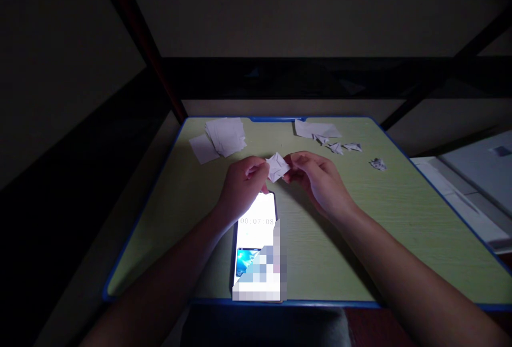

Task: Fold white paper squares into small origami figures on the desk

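Note:
A small piece of folded white paper (277, 166) with crossing creases is held up over the middle of the table. My left hand (245, 184) pinches its left side between thumb and fingers. At its right corner, my right hand (318, 179) grips it too, with thumb and fingers closed together. Below the paper lies a lit phone (258, 224) showing a timer; my left hand and wrist cover part of its upper left side.
The green table (332, 261) has a blue rim. Paper sheets are stacked (226, 136) at the back left. At the back right lie a flat sheet (318, 128), several small folded paper pieces (336, 148) and a crumpled-looking one (378, 164). White boxes (476, 176) stand beyond the right edge.

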Motion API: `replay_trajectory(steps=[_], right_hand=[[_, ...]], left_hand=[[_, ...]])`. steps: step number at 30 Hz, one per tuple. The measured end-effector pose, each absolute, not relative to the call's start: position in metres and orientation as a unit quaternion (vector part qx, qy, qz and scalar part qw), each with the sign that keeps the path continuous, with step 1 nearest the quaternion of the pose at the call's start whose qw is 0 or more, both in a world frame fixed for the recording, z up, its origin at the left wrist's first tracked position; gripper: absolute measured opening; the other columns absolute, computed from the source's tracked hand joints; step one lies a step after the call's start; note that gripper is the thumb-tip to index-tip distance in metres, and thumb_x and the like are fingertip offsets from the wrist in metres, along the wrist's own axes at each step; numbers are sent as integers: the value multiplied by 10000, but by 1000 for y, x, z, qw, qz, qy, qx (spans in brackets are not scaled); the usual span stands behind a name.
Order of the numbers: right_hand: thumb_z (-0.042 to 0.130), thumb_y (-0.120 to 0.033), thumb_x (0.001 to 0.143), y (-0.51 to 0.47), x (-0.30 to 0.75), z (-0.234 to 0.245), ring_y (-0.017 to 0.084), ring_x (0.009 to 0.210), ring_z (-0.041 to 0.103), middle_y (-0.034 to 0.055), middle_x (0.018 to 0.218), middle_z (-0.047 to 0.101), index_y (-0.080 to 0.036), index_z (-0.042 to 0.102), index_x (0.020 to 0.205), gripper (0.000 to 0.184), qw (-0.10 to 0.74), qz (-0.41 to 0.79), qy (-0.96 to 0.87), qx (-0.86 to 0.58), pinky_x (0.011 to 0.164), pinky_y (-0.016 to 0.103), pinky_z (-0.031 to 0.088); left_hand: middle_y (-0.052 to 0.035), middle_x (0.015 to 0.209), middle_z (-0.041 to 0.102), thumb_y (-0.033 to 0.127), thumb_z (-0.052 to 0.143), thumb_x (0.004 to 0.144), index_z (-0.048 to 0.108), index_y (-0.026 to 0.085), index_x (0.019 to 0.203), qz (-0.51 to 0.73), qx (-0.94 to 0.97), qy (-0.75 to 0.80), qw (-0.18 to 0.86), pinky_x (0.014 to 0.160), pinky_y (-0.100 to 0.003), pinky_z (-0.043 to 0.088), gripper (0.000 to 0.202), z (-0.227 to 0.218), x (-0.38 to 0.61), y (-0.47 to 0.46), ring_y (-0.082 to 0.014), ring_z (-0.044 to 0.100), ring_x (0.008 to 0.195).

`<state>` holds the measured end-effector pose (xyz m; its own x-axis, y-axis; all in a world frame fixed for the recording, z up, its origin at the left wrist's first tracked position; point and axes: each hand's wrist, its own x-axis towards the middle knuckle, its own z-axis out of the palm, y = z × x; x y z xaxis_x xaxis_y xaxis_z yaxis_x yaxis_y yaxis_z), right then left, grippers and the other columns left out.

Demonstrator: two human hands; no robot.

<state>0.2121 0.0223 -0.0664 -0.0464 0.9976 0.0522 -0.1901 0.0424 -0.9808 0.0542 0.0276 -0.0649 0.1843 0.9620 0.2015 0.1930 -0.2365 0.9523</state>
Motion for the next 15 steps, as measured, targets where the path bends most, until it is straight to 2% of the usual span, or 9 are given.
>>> replay_trajectory(steps=[3, 6, 9, 15], right_hand=[[655, -321, 785, 22, 212, -69, 115, 597, 521, 3, 640, 616, -166, 681, 749, 161, 515, 536, -506, -437, 595, 280, 399], [729, -299, 713, 21, 212, -72, 109, 598, 517, -4, 654, 622, -158, 674, 761, 158, 505, 522, -518, -452, 581, 272, 381], [756, -280, 674, 21, 212, -73, 103, 567, 507, -11, 615, 610, -154, 654, 700, 165, 503, 513, -512, -471, 556, 269, 366], [735, -291, 695, 19, 211, -67, 88, 503, 463, -22, 533, 575, -160, 631, 611, 187, 502, 504, -513, -480, 509, 258, 328]], left_hand=[[37, 426, 537, 214, 497, 820, 546, 155, 597, 448, 646, 452, 422, 389, -167, 353, 236, -65, 54, 27, -49, 458, 368], [35, 437, 539, 224, 503, 817, 555, 153, 605, 446, 648, 446, 427, 391, -164, 361, 230, -65, 55, 27, -51, 467, 382], [27, 471, 553, 231, 503, 811, 571, 150, 646, 433, 648, 438, 448, 379, -157, 366, 196, -66, 56, 26, -57, 485, 405], [20, 547, 582, 255, 541, 791, 562, 154, 779, 458, 636, 415, 461, 379, -147, 397, 104, -69, 56, 25, -81, 565, 486]])
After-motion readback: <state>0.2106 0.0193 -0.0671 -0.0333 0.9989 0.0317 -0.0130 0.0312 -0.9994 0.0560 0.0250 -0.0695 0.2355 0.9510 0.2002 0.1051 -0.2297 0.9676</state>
